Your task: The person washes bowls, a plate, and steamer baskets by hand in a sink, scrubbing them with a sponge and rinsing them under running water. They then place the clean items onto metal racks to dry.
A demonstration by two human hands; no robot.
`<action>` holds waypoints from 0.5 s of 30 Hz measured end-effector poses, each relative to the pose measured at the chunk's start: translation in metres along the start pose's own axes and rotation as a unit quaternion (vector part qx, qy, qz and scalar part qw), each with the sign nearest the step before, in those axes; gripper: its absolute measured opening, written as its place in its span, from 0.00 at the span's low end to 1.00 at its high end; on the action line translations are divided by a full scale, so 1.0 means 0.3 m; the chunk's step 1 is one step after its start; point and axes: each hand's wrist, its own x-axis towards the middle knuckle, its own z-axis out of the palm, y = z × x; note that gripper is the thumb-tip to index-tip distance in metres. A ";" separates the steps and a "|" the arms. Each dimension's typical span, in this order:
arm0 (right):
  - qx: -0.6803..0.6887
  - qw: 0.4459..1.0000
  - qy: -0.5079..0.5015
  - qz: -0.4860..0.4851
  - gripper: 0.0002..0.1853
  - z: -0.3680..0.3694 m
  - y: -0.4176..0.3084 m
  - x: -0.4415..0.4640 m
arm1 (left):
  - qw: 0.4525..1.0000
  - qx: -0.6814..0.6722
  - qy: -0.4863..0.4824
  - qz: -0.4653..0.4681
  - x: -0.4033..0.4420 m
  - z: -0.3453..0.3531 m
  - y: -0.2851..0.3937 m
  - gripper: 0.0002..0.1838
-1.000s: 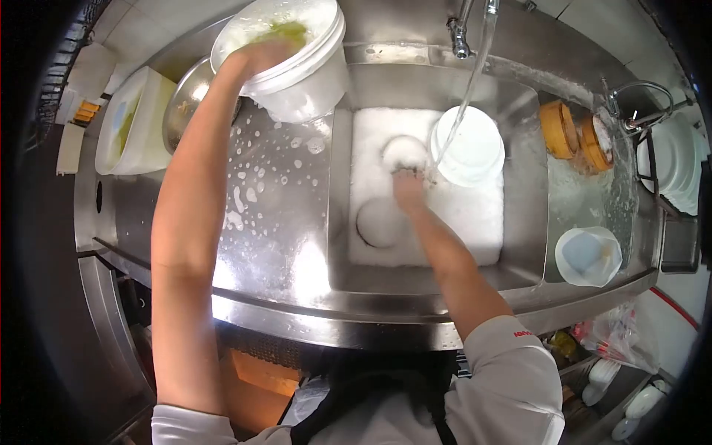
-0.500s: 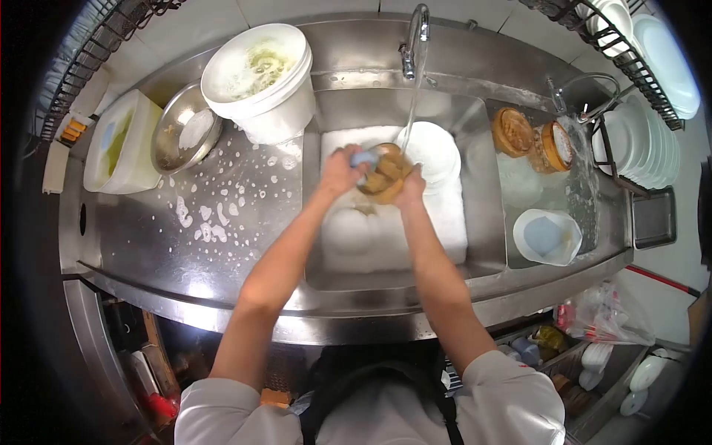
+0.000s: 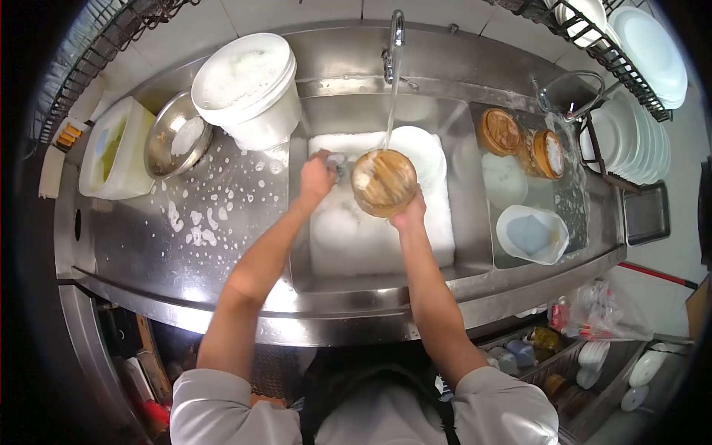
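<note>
Over the foamy sink basin, my right hand [image 3: 410, 211] grips the lower right edge of a round bamboo steamer [image 3: 384, 183], whose slatted face is turned up. Foam lies on the steamer's left side. To its left, my left hand [image 3: 318, 176] is closed on a grey-blue scrubbing cloth [image 3: 337, 165], apart from the steamer. Water runs from the tap [image 3: 396, 44] down to the steamer's top edge. Behind the steamer, white plates [image 3: 423, 153] sit in the suds [image 3: 340, 241].
On the left counter stand a white bucket [image 3: 248, 85], a steel bowl [image 3: 178, 137] and a pale tub [image 3: 115, 152]. The right basin holds two bamboo steamers [image 3: 500, 132] and a white container [image 3: 532, 234]. Plates [image 3: 630, 141] stand in a rack at the far right.
My left hand came from the bucket to the sink, then drew left off the steamer with the cloth. My right hand came up from the suds with the steamer, which now faces up under the tap.
</note>
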 end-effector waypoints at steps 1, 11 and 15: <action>0.019 0.999 -0.045 0.014 0.24 -0.028 0.008 0.026 | 0.993 -0.074 -0.067 -0.062 0.021 0.082 -0.078 0.16; -0.559 0.773 0.152 -0.258 0.26 -0.067 0.018 0.109 | 0.733 -0.568 -0.282 -0.245 -0.099 0.249 0.177 0.15; -0.486 0.791 0.265 -0.261 0.24 -0.087 -0.005 0.073 | 0.944 -0.274 -0.147 0.110 -0.169 0.258 0.205 0.13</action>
